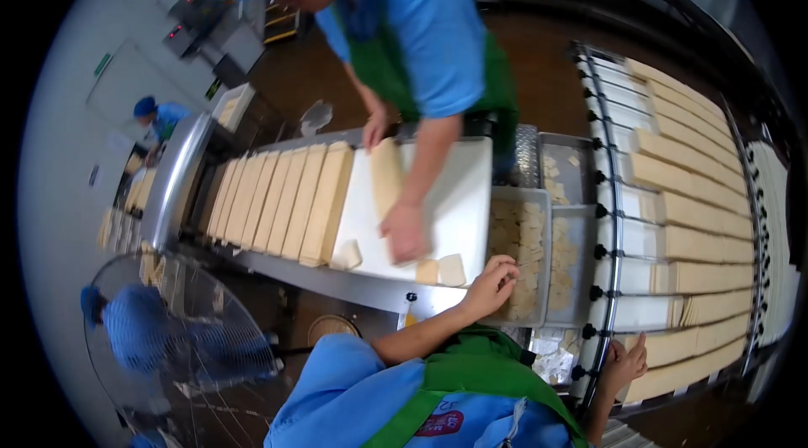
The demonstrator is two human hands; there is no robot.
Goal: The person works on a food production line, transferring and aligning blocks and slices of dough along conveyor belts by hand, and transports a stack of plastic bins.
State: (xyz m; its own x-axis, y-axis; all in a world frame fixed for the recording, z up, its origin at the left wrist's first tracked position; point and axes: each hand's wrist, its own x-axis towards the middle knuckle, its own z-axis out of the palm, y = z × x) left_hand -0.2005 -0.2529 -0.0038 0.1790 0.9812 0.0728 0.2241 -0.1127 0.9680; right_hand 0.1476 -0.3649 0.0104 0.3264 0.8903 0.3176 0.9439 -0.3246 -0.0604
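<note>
My left hand [490, 289] is raised over the front right corner of the white work surface [450, 187]. Its fingers curl inward, and I see nothing held in them. Close by on that surface lie two small dough pieces [452, 270]. Just right of this hand is a grey bin [547, 259] of pale dough scraps [523, 280]. My right hand [624, 362] is at the near left end of a long dough strip stack [686, 368] on the right-hand conveyor, thumb and fingers apart. Whether it touches the stack I cannot tell.
A co-worker [429, 36] handles a dough strip [387, 179] across the work surface. Several upright dough stacks [290, 204] stand to the left. Long stacks fill the right conveyor [619, 221], bordered by a metal rail with black knobs. A large fan [177, 339] stands at lower left.
</note>
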